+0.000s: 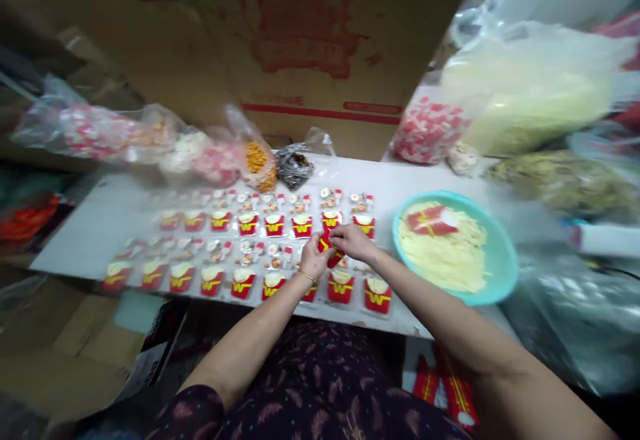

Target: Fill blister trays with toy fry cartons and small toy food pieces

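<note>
1 red-and-yellow packet (336,259): grasped by the left hand (313,257) and pinched by the right hand's (354,243) fingers, above the surface (370,173), between 2 rows of flat packs (377,295). hazards, as judged: a dragging forearm could push packs off the front edge; a loose pinch could drop the packet; an elbow could jolt 1 teal basin (510,260), right end.

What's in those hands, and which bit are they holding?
A red-and-yellow fry carton: left hand at its left side, right hand at its right. The exact grip is hidden.
</note>
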The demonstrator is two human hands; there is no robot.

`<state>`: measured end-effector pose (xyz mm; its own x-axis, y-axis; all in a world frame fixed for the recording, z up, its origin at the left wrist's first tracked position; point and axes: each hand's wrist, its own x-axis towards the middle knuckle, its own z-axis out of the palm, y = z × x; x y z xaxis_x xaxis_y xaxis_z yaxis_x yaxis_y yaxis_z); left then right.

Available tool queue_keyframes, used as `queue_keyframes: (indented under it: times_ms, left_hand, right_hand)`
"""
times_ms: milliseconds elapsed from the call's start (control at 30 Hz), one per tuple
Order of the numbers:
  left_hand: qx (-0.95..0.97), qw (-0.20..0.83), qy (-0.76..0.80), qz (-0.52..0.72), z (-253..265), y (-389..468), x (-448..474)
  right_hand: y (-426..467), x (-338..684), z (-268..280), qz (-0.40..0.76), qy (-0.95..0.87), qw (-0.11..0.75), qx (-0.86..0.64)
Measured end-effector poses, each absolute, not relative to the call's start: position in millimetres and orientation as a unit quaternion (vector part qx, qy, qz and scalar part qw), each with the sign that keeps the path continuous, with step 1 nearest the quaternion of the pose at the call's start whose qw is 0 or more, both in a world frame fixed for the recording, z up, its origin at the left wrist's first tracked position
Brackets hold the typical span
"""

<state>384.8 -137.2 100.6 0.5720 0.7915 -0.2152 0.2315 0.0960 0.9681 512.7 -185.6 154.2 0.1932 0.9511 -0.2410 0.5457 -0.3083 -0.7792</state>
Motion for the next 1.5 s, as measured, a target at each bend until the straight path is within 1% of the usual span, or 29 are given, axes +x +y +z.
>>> queue_keyframes:
  times_ms: [67, 167, 267, 367, 467, 567, 667, 700, 767, 867, 967, 1100, 1233, 1300, 1433, 1500]
  left_hand:
    - [0.656, 0.571, 0.432, 0.238, 98, -111, 345]
    - [0.658, 0.522, 0.472, 0.268, 94, -59, 273]
    - [0.629, 0.498, 0.515, 0.301, 90, 4, 187]
    - [0.595, 0.479, 0.553, 0.333, 84, 67, 98]
    - [0.554, 0.475, 0.568, 0.381, 78, 122, 25]
    - [0.497, 0.497, 0.566, 0.431, 71, 167, -24]
    - [0.457, 0.507, 0.578, 0.448, 61, 201, -58]
    - [0.46, 0.497, 0.588, 0.442, 57, 209, -68]
    - [0.51, 0.445, 0.614, 0.406, 50, 222, -85]
    - [0.646, 0.327, 0.621, 0.3, 39, 236, -99]
    - [0.735, 0.256, 0.601, 0.183, 26, 248, -97]
    - [0.754, 0.231, 0.609, 0.087, 7, 256, -83]
    - [0.749, 0.23, 0.617, 0.067, -3, 257, -78]
    - [0.752, 0.232, 0.614, 0.068, -3, 257, -80]
    - [0.757, 0.219, 0.611, 0.075, -1, 257, -81]
    - [0.757, 0.213, 0.614, 0.075, 0, 256, -80]
  right_hand:
    - [-150, 474, 150, 0.383, -0.574, 0.258, -0.676]
    - [-85, 402, 136, 0.397, -0.579, 0.282, -0.654]
    - [-9, 315, 123, 0.393, -0.567, 0.29, -0.663]
    - [65, 226, 120, 0.404, -0.606, 0.26, -0.634]
    - [131, 150, 123, 0.397, -0.642, 0.239, -0.611]
    - [189, 98, 124, 0.383, -0.671, 0.22, -0.595]
    - [243, 72, 117, 0.363, -0.683, 0.158, -0.615]
    - [261, 67, 114, 0.348, -0.683, 0.136, -0.628]
    - [297, 61, 105, 0.317, -0.68, 0.106, -0.653]
    - [343, 53, 86, 0.279, -0.678, 0.077, -0.676]
    - [373, 40, 64, 0.252, -0.68, 0.035, -0.688]
    - [390, 24, 37, 0.251, -0.694, -0.04, -0.673]
    - [393, 21, 28, 0.252, -0.719, -0.095, -0.64]
    - [388, 25, 30, 0.243, -0.731, -0.103, -0.629]
    - [364, 32, 38, 0.203, -0.763, -0.077, -0.608]
    - [352, 32, 37, 0.177, -0.787, -0.079, -0.586]
